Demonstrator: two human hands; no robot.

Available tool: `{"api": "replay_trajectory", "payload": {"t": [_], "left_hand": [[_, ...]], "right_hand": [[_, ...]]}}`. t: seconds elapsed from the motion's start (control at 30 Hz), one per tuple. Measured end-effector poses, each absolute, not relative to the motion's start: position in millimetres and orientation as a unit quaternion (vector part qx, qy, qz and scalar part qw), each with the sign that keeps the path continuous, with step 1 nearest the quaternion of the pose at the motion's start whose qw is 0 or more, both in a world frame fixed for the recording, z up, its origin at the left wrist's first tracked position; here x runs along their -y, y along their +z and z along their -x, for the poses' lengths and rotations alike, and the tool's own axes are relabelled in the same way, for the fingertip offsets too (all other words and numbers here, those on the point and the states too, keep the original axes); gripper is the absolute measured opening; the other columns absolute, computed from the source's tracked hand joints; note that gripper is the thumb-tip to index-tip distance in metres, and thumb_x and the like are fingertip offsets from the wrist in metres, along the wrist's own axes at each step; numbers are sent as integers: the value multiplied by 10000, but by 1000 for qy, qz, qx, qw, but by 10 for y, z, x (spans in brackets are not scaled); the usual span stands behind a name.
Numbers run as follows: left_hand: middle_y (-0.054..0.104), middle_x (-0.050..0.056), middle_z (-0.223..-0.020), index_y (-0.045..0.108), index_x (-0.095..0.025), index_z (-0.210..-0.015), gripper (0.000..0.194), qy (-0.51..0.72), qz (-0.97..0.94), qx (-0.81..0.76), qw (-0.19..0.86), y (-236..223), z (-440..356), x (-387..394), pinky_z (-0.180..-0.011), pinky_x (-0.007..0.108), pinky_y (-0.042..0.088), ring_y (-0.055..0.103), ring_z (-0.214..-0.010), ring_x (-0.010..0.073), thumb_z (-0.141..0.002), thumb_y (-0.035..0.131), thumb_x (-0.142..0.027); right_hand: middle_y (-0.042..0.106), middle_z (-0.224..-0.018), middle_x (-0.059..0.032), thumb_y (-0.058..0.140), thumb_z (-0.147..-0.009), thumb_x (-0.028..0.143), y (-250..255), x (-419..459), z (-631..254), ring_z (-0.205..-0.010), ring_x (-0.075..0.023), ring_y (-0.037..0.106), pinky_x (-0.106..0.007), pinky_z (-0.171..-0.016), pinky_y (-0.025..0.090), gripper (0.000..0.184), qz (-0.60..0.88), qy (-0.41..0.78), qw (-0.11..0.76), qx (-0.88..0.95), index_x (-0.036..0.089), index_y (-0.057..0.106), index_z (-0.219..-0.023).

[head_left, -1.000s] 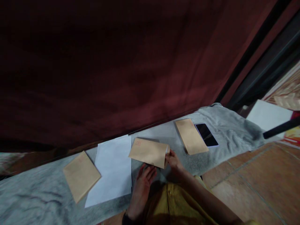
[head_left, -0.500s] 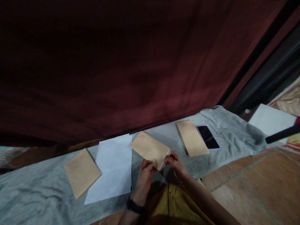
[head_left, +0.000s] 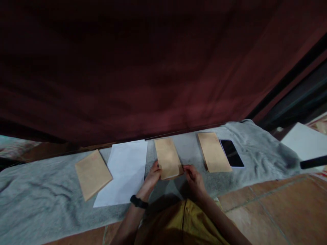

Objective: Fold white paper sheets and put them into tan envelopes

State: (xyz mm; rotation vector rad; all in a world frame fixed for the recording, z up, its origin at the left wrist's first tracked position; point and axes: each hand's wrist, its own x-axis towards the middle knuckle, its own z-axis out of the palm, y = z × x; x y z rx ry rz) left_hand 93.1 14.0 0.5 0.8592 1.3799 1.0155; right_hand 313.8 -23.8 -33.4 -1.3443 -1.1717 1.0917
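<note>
In front of me is a brown paper envelope [head_left: 168, 158], its near end showing a pale edge. My left hand [head_left: 153, 174] grips its lower left side, fingers partly behind it. At the lower right corner, my right hand [head_left: 192, 175] pinches the edge with closed fingers. White paper sheets [head_left: 125, 173] lie flat just left of the envelope. Farther left, another brown envelope [head_left: 93, 175] overlaps the sheets. A stack of brown envelopes [head_left: 214, 152] lies to the right, touching a dark-screened phone [head_left: 232, 153].
A grey cloth [head_left: 51, 194] covers the long narrow surface. Behind it hangs a dark red curtain [head_left: 158, 85]. Tiled floor [head_left: 286, 204] shows at the lower right. A white flat object [head_left: 306, 141] and a dark bar [head_left: 314, 162] stand at the far right.
The held envelope has turned from slanting to nearly upright in view, and its red stamp no longer shows. My left hand has shifted to its left side, my right hand staying at the right corner.
</note>
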Motion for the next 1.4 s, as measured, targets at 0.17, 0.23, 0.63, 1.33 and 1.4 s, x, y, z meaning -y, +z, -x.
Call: {"api": "replay_trajectory", "payload": {"t": [0.17, 0.23, 0.63, 1.33, 1.4], "left_hand": [[783, 47, -837, 724, -191, -1137, 495, 375, -406, -593, 585, -39, -941, -144, -714, 351, 580, 733, -756, 240, -649, 654, -218], [781, 46, -874, 725, -208, -1136, 475, 373, -424, -610, 556, -70, -950, -139, -784, 369, 577, 731, -825, 251, -666, 655, -214], [424, 92, -1601, 505, -217, -1458, 488, 295, -759, -546, 196, -189, -1364, -241, -1249, 495, 254, 319, -1510, 268, -972, 452, -229], [403, 111, -1613, 418, -183, -1530, 573, 202, -829, -497, 161, -333, -1477, -883, -1275, 481, 144, 304, -1524, 250, -977, 478, -321], [408, 99, -1612, 412, -193, -1532, 559, 199, -836, -483, 168, -299, -1426, -784, -1273, 462, 159, 318, -1518, 228, -987, 456, -309]], "right_hand": [[685, -1237, -102, 461, -985, 239, -319, 233, -3137, -1176, -243, 618, -452, -1061, 485, 321, 528, 275, 434, 676, 230, 673, -1225], [643, -1342, -129, 428, -983, 177, -331, 232, -3137, -1265, -257, 581, -485, -1085, 476, 394, 509, 208, 385, 741, 209, 626, -1323], [589, -1440, -136, 467, -958, 178, -312, 254, -3117, -1338, -272, 537, -520, -1151, 403, 462, 489, 143, 283, 813, 192, 544, -1414], [613, -1387, -120, 475, -977, 203, -338, 241, -3115, -1298, -277, 549, -513, -1104, 443, 431, 492, 147, 285, 809, 236, 536, -1402], [604, -1399, -115, 472, -975, 204, -352, 241, -3124, -1303, -277, 544, -520, -1107, 437, 439, 491, 148, 288, 808, 242, 529, -1409]]}}
